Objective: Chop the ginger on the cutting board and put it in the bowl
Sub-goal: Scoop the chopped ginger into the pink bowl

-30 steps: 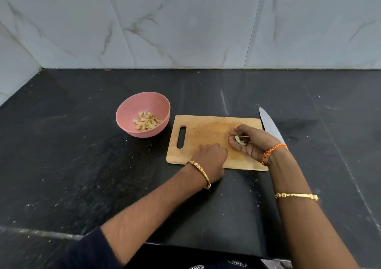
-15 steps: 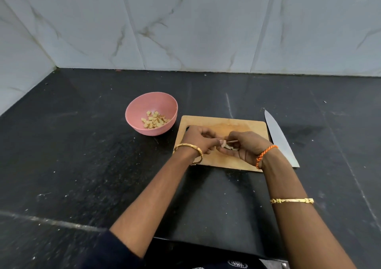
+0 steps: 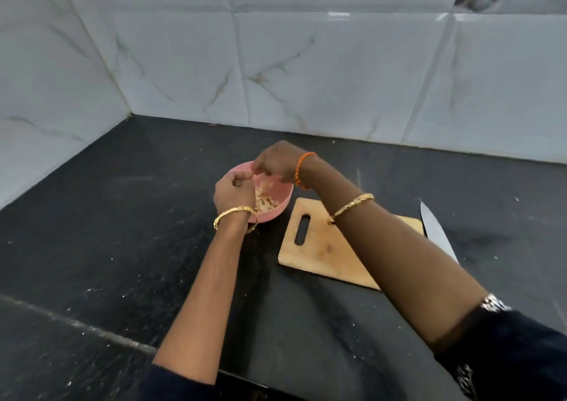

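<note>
Now the ginger [image 3: 266,199] is in small pale bits inside the pink bowl [image 3: 283,198], a little above the middle of the frame. The bowl sits on the black table [image 3: 107,231], just left of the wooden board [image 3: 325,247].

Both hands are over the bowl. The right hand [image 3: 277,162] comes across from the right, above the far side of the bowl, with its fingers bunched and pointing down. It may hold a last bit of ginger, but I cannot tell. The left hand [image 3: 233,190] is over the near left side of the bowl, with its fingers curled in. I cannot see anything in it.

The part of the board that shows has no ginger on it, though the right arm covers some of it. The knife [image 3: 435,230] lies flat on the table by the right edge of the board. So I think the job is almost done.

What could go wrong? Bits could stick to the fingers and fall on the table when the hands lift away. The right arm is close above the board, so it could bump it toward the knife on the way back.
</note>
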